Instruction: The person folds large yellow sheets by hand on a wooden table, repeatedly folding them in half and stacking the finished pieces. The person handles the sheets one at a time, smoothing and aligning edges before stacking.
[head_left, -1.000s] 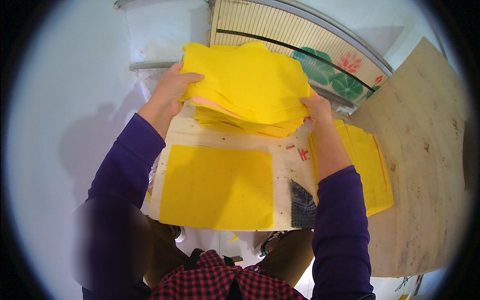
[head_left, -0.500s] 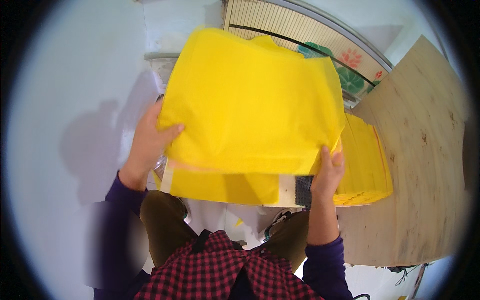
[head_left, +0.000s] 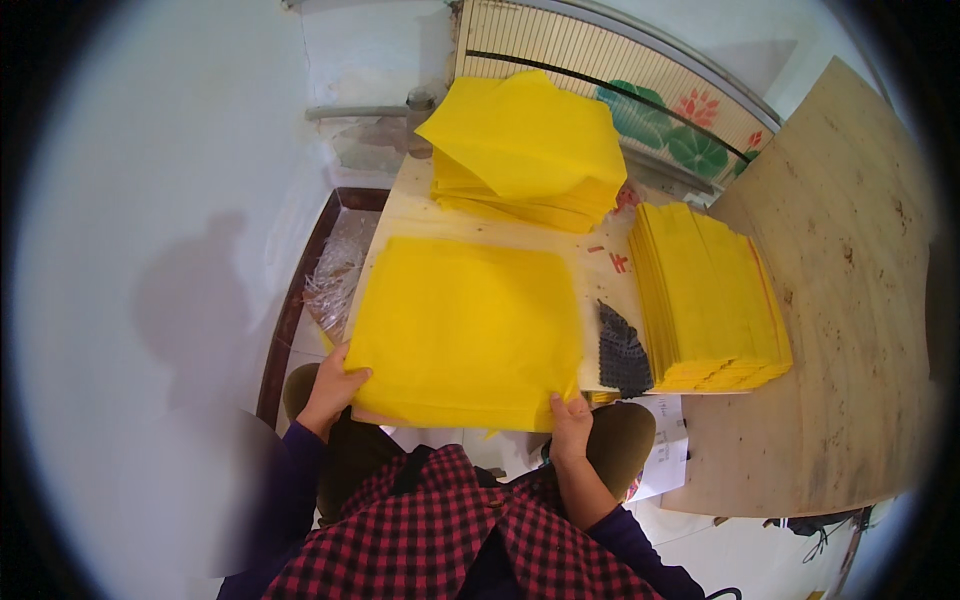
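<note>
A yellow cloth-like sheet (head_left: pixel 465 330) lies low over the near end of the wooden table (head_left: pixel 402 215), spread nearly flat. My left hand (head_left: pixel 333 388) grips its near left corner, thumb on top and fingers underneath. The near right corner is pinched by my right hand (head_left: pixel 570 425) in the same way. A pinkish edge shows beneath the sheet along the near left side. Further back sits a loose pile of similar yellow sheets (head_left: pixel 530 140), its top one askew. To the right stands a thick, neat stack of folded yellow pieces (head_left: pixel 705 300).
A dark grey textured cloth (head_left: pixel 622 352) and small red strips (head_left: pixel 617 262) lie between sheet and stack. A glass jar (head_left: pixel 419 120) stands at the far left corner. Clear plastic strands (head_left: pixel 338 262) hang beside the table. A big plywood board (head_left: pixel 830 300) borders the right.
Both hands have come down and toward me with the yellow sheet, from raised to low over the table. The back pile, grey cloth and red strips are now uncovered.
</note>
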